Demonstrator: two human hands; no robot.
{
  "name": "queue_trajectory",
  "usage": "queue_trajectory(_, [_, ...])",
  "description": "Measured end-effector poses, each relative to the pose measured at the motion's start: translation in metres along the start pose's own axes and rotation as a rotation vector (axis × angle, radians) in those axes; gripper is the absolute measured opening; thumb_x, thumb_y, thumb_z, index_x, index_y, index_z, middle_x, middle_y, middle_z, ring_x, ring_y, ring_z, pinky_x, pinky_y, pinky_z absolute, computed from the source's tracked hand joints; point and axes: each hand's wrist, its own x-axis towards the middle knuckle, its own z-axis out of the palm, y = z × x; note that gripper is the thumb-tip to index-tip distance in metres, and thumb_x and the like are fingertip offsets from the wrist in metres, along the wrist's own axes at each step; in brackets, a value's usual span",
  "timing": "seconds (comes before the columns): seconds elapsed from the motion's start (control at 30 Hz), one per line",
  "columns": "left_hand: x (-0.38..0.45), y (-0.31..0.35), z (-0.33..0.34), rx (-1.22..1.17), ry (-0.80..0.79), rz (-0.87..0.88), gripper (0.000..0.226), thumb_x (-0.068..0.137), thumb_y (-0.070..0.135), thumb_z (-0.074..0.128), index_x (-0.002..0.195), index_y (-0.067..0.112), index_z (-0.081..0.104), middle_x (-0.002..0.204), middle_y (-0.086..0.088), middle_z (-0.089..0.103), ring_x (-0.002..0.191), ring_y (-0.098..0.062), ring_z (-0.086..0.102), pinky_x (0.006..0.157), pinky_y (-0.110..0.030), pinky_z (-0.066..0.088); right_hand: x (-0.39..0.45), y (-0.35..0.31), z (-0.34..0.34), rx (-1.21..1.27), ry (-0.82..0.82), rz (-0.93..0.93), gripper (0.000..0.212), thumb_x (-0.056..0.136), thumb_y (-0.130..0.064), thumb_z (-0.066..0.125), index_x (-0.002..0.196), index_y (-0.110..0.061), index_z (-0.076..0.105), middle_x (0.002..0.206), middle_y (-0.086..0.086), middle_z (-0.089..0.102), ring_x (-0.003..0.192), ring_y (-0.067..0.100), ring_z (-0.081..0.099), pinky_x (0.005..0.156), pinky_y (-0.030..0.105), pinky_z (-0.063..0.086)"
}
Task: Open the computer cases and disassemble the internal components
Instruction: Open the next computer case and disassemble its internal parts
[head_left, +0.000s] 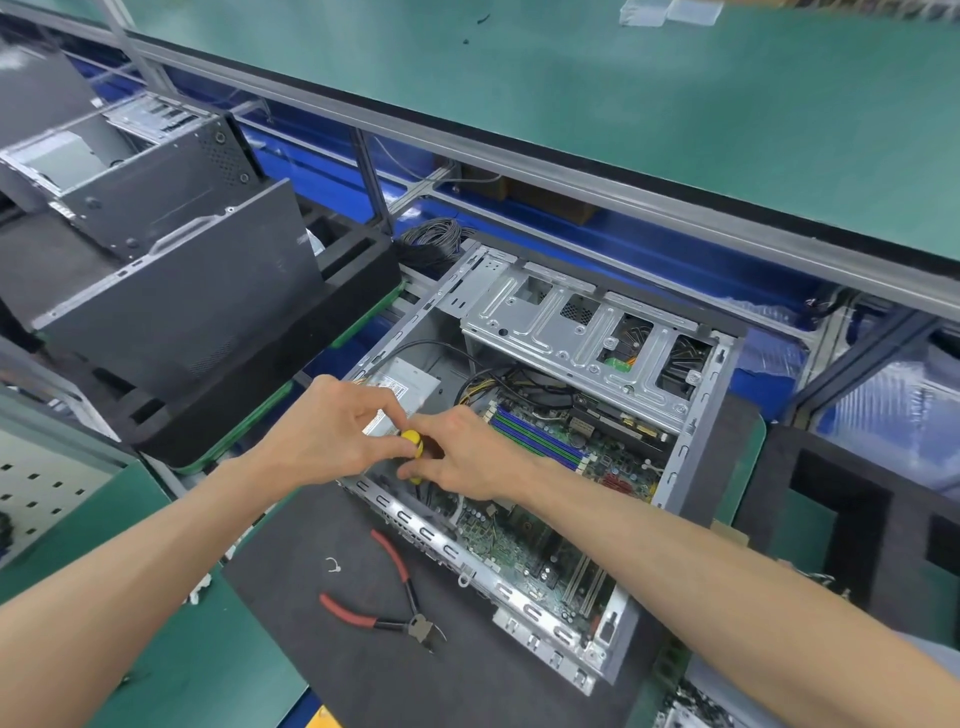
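**Working a screw loose at the case's near-left corner**

Head view. The open computer case (696, 426) lies on its side on a dark mat (363, 675) on the green surface (171, 670), innards facing up at me. Everything below is placed against that case.

My left hand (322, 431) is curled, fingertips pinched on the yellow cap of the screwdriver (412, 441). My right hand (467, 457) wraps the shaft lower down, fingers closed around it. Both hold the one tool, and both sit over the case's left side, just above its near rail. The tip is hidden under my fingers; I cannot tell which screw it sits in.

Inside the case: the power supply (405, 389) lies at the left, partly under my left hand. The motherboard (545, 499) fills the floor, memory slots to the right of my right hand. The silver drive cage (582, 338) spans the far side.

Outside the case, near side: red-handled cutters (395, 597) lie on the mat, apart from the rail, with a snipped tie (332, 565) beside them.

How I judge this step is best done:
- Keep the shaft square to the screw head; the right hand guides, the left turns from the cap.
- Press down first, then turn, so the tip does not cam out and gouge the board.
- Mind the yellow-and-black cable bundle (483, 387) behind my hands.
- Catch the screw before it drops among the components.
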Motion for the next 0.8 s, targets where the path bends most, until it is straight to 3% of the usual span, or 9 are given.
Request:
queue_trajectory(0.27, [-0.001,0.000,-0.001,-0.010,0.005,-0.004,0.018,0.072,0.035,0.089,0.074,0.029,0.072,0.041,0.012,0.040,0.044,-0.012,0.035,0.046,-0.017,0.029,-0.001,-0.001,0.000,-0.022,0.017,-0.032,0.024,0.094,-0.025,0.071,0.092,-0.003,0.061,0.071,0.006,0.059,0.063,0.019,0.050,0.070,0.045,0.047])
queue_trajectory(0.53, [-0.001,0.000,-0.002,-0.010,0.006,0.000,0.019,0.073,0.036,0.087,0.078,0.028,0.071,0.040,0.009,0.032,0.044,-0.014,0.029,0.047,-0.023,0.026,-0.001,0.000,0.000,-0.011,0.054,-0.041,0.024,0.093,-0.025,0.071,0.088,-0.005,0.060,0.070,0.004,0.058,0.062,0.018,0.050,0.065,0.043,0.045])
queue_trajectory(0.6, [-0.002,-0.002,-0.003,-0.038,0.011,0.006,0.017,0.077,0.034,0.085,0.078,0.029,0.069,0.043,0.008,0.029,0.045,-0.012,0.025,0.049,-0.028,0.028,0.000,0.002,-0.002,0.026,0.096,-0.024,0.023,0.092,-0.026,0.073,0.084,-0.008,0.060,0.068,0.002,0.059,0.059,0.013,0.048,0.062,0.036,0.044])
queue_trajectory(0.7, [-0.003,-0.009,-0.003,-0.088,0.042,-0.020,0.016,0.088,0.021,0.074,0.076,0.027,0.065,0.045,0.007,0.029,0.047,-0.009,0.025,0.051,-0.025,0.033,0.002,0.006,-0.013,0.112,0.215,0.040,0.021,0.090,-0.028,0.075,0.081,-0.016,0.061,0.070,0.004,0.066,0.058,0.008,0.051,0.061,0.026,0.044])
queue_trajectory(0.8, [-0.002,-0.014,0.001,-0.065,0.023,-0.052,0.019,0.090,0.013,0.068,0.076,0.026,0.065,0.044,0.007,0.028,0.046,-0.010,0.025,0.051,-0.020,0.033,0.003,0.007,-0.025,0.221,0.348,0.083,0.018,0.089,-0.025,0.076,0.083,-0.013,0.064,0.072,0.005,0.071,0.064,0.018,0.064,0.065,0.030,0.052])
